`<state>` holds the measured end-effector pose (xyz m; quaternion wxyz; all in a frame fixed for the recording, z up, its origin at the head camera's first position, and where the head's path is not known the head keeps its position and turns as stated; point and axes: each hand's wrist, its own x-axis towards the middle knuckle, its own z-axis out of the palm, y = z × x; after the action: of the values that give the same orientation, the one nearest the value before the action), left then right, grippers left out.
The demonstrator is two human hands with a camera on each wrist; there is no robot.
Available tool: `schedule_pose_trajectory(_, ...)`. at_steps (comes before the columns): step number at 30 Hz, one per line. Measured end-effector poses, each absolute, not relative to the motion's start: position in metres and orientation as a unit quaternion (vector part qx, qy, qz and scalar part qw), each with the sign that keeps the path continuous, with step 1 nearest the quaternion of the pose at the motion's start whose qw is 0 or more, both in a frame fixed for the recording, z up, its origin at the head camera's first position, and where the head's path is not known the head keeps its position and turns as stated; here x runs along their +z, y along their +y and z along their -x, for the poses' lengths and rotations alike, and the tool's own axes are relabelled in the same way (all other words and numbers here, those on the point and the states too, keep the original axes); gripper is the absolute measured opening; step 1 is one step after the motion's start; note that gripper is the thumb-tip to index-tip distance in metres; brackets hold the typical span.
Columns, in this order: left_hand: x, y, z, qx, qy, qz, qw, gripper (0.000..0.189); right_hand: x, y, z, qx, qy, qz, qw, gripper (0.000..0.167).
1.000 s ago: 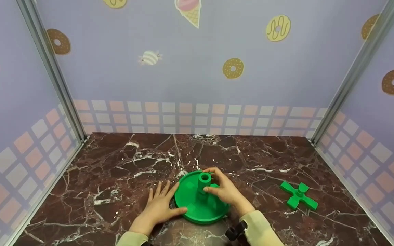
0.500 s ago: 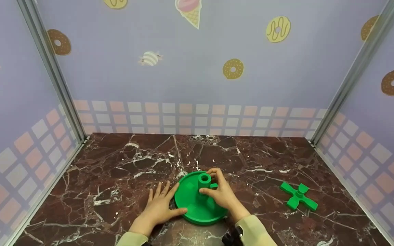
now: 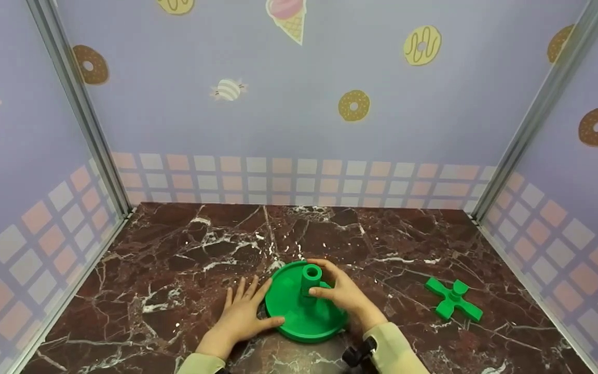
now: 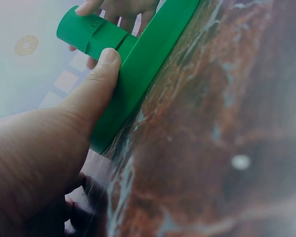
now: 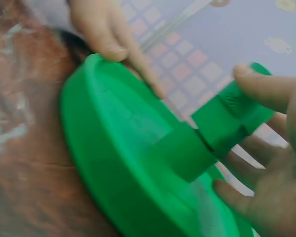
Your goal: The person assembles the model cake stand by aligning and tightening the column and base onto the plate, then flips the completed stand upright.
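A green round tray (image 3: pixel 284 297) with a low rim lies on the table, a stubby post (image 5: pixel 185 154) rising from its middle. On top of that post stands a hollow green tube (image 3: pixel 311 281), with a thin gap between the two in both wrist views. My right hand (image 3: pixel 344 292) holds the tube, thumb on the near side and fingers behind it. Against the tray's left side rests my left hand (image 3: pixel 242 315), its fingers spread straight and its thumb (image 4: pixel 96 81) laid over the rim.
A green cross-shaped piece (image 3: pixel 453 299) with a short round peg at its centre lies on the dark marbled table (image 3: pixel 200 259), right of my right hand. Patterned walls (image 3: pixel 278 124) close off the back and both sides.
My right hand has turned inward and then back outward around the tube, its wrist swinging left and then right. The left hand and the tray have kept their place.
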<state>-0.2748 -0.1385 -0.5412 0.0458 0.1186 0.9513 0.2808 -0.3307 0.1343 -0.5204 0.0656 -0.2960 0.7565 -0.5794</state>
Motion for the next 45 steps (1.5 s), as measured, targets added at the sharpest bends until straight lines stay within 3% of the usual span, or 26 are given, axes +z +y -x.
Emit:
schedule_pose_trajectory(5, -0.541, -0.139, 0.276, 0.279, 0.952, -0.121, 0.046, 0.103, -0.517, 0.139, 0.335, -0.574, 0.740, 0.340, 0.089, 0.061)
schedule_pose_trajectory(11, -0.541, -0.138, 0.275, 0.278, 0.952, -0.122, 0.044, 0.103, -0.518, 0.137, 0.332, -0.573, 0.755, 0.307, 0.084, 0.055)
schedule_pose_trajectory(25, -0.537, -0.138, 0.273, 0.284, 0.950, -0.118, 0.051, 0.103, -0.525, 0.125, 0.326, -0.575, 0.785, 0.228, -0.009, 0.050)
schedule_pose_trajectory(37, -0.537, -0.138, 0.274, 0.280, 0.951, -0.120, 0.049, 0.103, -0.530, 0.118, 0.322, -0.547, 0.813, 0.193, -0.044, 0.056)
schedule_pose_trajectory(41, -0.538, -0.138, 0.274, 0.277, 0.952, -0.121, 0.046, 0.104, -0.527, 0.124, 0.324, -0.556, 0.801, 0.220, -0.025, 0.063)
schedule_pose_trajectory(45, -0.540, -0.139, 0.274, 0.280, 0.952, -0.119, 0.047, 0.103, -0.520, 0.135, 0.329, -0.590, 0.758, 0.275, 0.040, 0.067)
